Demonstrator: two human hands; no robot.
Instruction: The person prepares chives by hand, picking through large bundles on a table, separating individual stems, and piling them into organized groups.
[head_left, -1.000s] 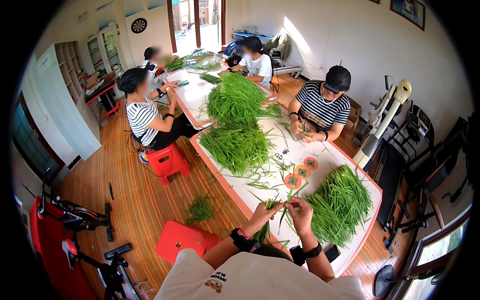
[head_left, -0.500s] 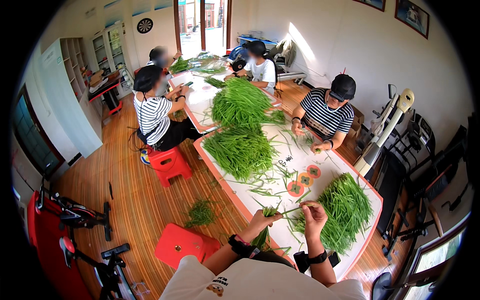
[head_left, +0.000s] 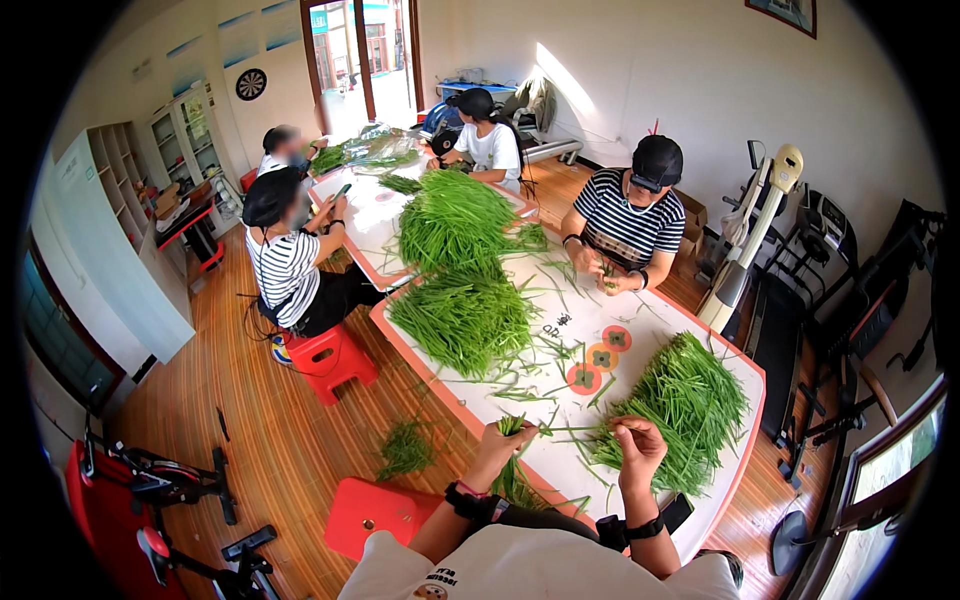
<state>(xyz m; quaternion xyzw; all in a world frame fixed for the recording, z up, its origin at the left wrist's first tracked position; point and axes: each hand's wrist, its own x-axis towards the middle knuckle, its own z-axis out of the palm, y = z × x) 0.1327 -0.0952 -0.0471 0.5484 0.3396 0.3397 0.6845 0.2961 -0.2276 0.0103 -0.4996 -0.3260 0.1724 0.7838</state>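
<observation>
My left hand (head_left: 500,448) is closed around a small bunch of green stalks (head_left: 512,482), long and thin like garlic chives, whose ends show above and below the fist. My right hand (head_left: 640,452) pinches the end of a single green stalk (head_left: 572,430), which stretches across between the two hands. Both hands are over the near edge of the white table (head_left: 545,462). Just beyond my right hand lies a big heap of the same stalks (head_left: 690,400). Loose bits are scattered in front of my hands.
Two more green heaps (head_left: 462,318) lie farther along the joined tables. Across from me a person in a striped shirt (head_left: 630,225) handles stalks; several others sit farther off. A red stool (head_left: 385,515) stands at my left, fallen stalks (head_left: 405,448) on the floor. A phone (head_left: 676,512) lies by my right wrist.
The whole view has shifted a little. My hands keep their grips, the single stalk still between them. The person across has brought both hands closer together.
</observation>
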